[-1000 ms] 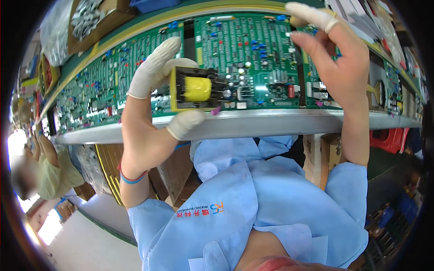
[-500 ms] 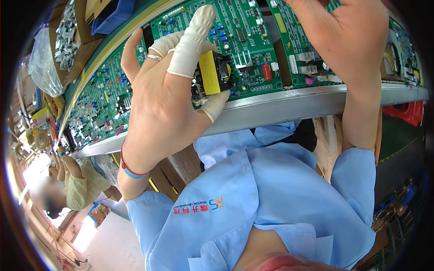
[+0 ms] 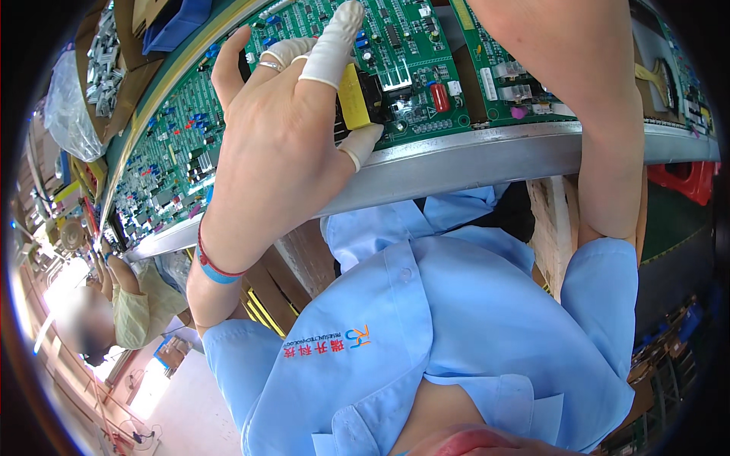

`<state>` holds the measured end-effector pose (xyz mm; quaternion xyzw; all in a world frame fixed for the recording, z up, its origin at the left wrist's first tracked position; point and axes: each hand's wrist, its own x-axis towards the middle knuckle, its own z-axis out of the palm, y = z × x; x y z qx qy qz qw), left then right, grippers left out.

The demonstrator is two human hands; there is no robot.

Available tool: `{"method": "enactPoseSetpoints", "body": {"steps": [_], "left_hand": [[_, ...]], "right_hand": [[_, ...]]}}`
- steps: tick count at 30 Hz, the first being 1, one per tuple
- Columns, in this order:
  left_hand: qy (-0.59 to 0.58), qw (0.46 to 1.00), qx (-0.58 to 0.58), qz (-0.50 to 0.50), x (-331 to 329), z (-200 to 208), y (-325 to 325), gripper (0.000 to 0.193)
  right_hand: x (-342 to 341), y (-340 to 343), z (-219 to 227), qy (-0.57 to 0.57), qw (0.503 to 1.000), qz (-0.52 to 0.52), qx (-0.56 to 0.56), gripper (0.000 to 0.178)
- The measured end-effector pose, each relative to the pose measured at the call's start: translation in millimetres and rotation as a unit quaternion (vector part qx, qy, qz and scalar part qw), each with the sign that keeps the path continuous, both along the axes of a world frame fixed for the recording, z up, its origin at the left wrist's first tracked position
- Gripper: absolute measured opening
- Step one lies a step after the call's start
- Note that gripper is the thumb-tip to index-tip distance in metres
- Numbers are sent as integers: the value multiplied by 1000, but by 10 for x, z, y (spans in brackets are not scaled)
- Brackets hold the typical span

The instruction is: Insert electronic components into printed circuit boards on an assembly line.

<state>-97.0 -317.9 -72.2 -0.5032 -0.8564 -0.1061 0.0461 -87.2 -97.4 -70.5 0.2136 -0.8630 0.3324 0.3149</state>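
Observation:
My left hand (image 3: 283, 144) lies over a green circuit board (image 3: 418, 125), with white finger cots on the thumb and some fingers. Its thumb presses the near side of a yellow-wrapped transformer (image 3: 353, 99), and bent fingers sit at the far side; the index finger reaches out past it. Beside the transformer stand a silver heatsink (image 3: 395, 76) and a red capacitor (image 3: 439, 97). My right hand (image 3: 559, 38) stretches over a second green board (image 3: 487, 76), its fingers cut off by the upper edge, so what they hold is hidden.
A metal rail (image 3: 471, 150) runs along the near side of the boards. More populated boards (image 3: 163, 171) lie to the left. At the far left are a carton of metal parts (image 3: 106, 61) and a blue bin (image 3: 176, 26). Another person (image 3: 133, 308) works beyond.
My right hand has moved farther away, its fingers now beyond the upper edge. My left hand stays at the transformer; the whole view has shifted slightly.

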Motion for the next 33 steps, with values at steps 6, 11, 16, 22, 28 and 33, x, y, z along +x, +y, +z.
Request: {"method": "enactPoseSetpoints", "body": {"steps": [6, 11, 16, 22, 28, 33], "left_hand": [[-34, 997, -59, 40, -105, 53, 41, 90], [-3, 998, -16, 68, -49, 2, -12, 87], [-17, 993, 38, 107, 87, -176, -149, 73], [-23, 956, 225, 185, 290, 17, -716, 67], [82, 894, 205, 390, 133, 98, -1970, 55], [100, 858, 163, 477, 16, -12, -2661, 43]], "right_hand": [[-37, 64, 79, -7, 1000, -26, -6, 20], [-122, -16, 168, -81, 996, -42, -17, 19], [-204, -117, -111, -80, 997, 4, 14, 26], [-208, -718, 146, -113, 961, 187, 171, 29], [-553, -1296, 112, -214, 884, 298, 289, 16], [-613, -1429, 9, -198, 862, 295, 362, 12]]}}
